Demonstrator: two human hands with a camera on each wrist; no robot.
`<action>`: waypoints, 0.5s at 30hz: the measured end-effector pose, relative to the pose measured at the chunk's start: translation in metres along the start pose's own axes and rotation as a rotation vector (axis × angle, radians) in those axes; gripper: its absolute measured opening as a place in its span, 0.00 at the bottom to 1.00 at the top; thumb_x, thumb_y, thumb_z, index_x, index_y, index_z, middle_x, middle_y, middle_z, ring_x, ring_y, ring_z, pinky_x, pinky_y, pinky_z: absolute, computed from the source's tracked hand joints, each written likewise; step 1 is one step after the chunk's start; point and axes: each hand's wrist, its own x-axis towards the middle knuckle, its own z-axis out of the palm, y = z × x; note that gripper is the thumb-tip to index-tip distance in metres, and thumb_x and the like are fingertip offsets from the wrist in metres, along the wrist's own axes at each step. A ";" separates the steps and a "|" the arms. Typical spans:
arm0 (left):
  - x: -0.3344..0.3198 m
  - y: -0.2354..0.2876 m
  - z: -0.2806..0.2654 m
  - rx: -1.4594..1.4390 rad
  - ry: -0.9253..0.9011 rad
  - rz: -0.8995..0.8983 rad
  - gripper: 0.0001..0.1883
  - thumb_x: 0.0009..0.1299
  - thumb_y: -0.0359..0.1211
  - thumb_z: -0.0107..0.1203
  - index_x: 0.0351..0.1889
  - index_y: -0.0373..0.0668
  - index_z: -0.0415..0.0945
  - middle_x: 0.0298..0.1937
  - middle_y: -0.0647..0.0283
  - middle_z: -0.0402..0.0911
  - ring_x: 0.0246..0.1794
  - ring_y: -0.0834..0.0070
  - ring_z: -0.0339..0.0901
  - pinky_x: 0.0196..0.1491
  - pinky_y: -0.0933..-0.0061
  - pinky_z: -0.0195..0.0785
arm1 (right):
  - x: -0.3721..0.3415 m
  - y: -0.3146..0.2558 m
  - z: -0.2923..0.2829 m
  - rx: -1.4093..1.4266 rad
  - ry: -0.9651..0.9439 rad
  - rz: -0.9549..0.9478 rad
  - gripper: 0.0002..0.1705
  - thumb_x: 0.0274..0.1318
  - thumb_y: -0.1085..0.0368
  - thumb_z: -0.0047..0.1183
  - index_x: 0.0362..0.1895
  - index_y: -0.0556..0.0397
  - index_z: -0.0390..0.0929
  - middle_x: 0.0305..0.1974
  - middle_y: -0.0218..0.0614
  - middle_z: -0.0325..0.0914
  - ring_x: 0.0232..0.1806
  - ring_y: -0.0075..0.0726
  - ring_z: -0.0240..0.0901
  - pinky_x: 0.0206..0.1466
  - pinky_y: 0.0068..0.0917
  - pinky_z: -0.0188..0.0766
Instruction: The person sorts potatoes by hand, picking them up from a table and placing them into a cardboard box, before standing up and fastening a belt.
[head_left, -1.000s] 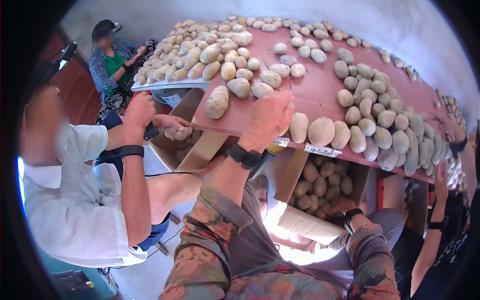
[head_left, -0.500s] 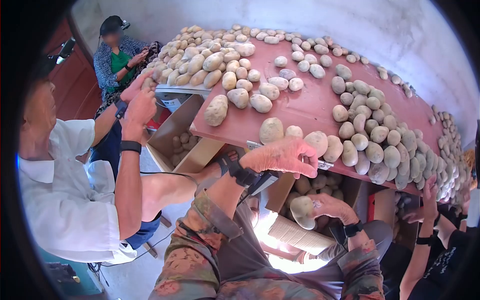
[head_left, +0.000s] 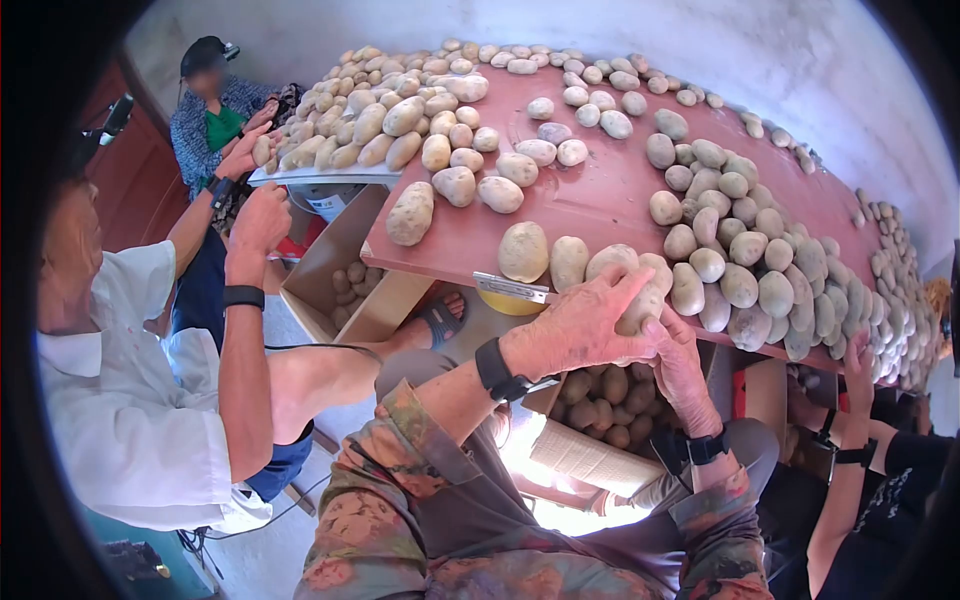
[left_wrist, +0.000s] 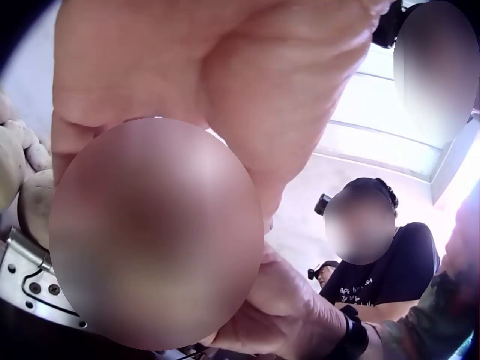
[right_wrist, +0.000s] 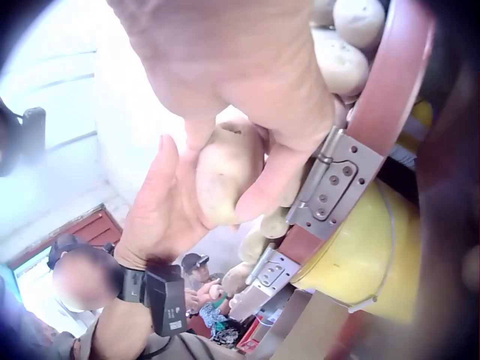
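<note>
Held potato (right_wrist: 229, 172): located at the near edge of the reddish tabletop (head_left: 600, 205), gripped from both sides. Left hand (head_left: 585, 325): fingers curled round the potato. Right hand (head_left: 688, 372): fingers likewise grasping it, thumb and fingertips pinching. Just beside, a row of potatoes lines the edge; a larger heap (head_left: 745, 245) lies to the right. Metal hinge (head_left: 512, 288) noted on the edge, yellow bucket (right_wrist: 371, 244) underneath. Cardboard box (head_left: 392, 305) below, containing potatoes. From where I stand, a person in a white shirt (head_left: 150, 420) sits at left.
</note>
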 end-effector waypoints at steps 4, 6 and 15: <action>0.005 0.019 -0.003 0.004 0.137 0.064 0.39 0.55 0.42 0.67 0.64 0.42 0.64 0.61 0.44 0.65 0.58 0.44 0.68 0.59 0.52 0.64 | -0.007 -0.011 0.008 0.073 -0.048 -0.069 0.34 0.69 0.51 0.46 0.69 0.61 0.58 0.55 0.40 0.74 0.51 0.30 0.76 0.53 0.29 0.77; 0.008 0.025 -0.009 0.015 0.172 0.079 0.38 0.53 0.39 0.67 0.63 0.43 0.65 0.59 0.46 0.66 0.58 0.46 0.68 0.59 0.53 0.64 | -0.009 -0.014 0.015 0.123 -0.076 -0.056 0.32 0.71 0.53 0.44 0.70 0.60 0.56 0.57 0.40 0.71 0.55 0.32 0.73 0.57 0.32 0.73; 0.016 -0.061 -0.084 0.384 0.571 -0.472 0.30 0.52 0.38 0.65 0.53 0.39 0.70 0.52 0.46 0.70 0.55 0.52 0.69 0.58 0.59 0.65 | -0.015 -0.006 0.003 -0.200 -0.239 0.016 0.19 0.68 0.61 0.48 0.59 0.56 0.72 0.50 0.35 0.77 0.52 0.30 0.74 0.53 0.29 0.72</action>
